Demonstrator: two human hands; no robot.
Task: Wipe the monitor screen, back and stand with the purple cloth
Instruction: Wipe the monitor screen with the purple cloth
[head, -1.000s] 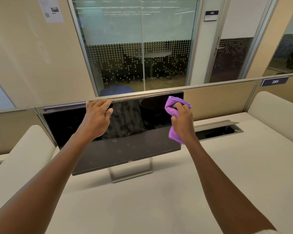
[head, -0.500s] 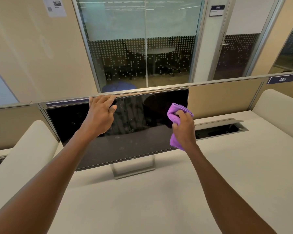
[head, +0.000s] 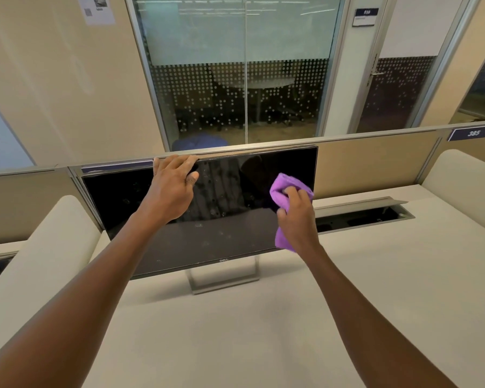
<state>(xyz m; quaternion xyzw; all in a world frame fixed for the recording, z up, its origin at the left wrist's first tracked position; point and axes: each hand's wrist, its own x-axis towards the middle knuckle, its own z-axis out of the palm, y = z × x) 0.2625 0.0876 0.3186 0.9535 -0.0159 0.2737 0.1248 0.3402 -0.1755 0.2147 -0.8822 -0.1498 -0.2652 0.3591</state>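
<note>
A black flat monitor stands on a silver stand on the pale desk, its dusty screen facing me. My left hand grips the monitor's top edge, fingers curled over it and thumb on the screen. My right hand holds a bunched purple cloth pressed against the right part of the screen, about midway down. A tail of the cloth hangs below my palm. The monitor's back is hidden.
An open cable trough with a raised lid lies in the desk to the right of the monitor. A low beige partition runs behind. Padded cream side panels flank the desk on both sides. Glass office walls stand beyond.
My right hand has slid the purple cloth down the right side of the screen from near the top corner. My left hand has kept its hold on the top edge.
</note>
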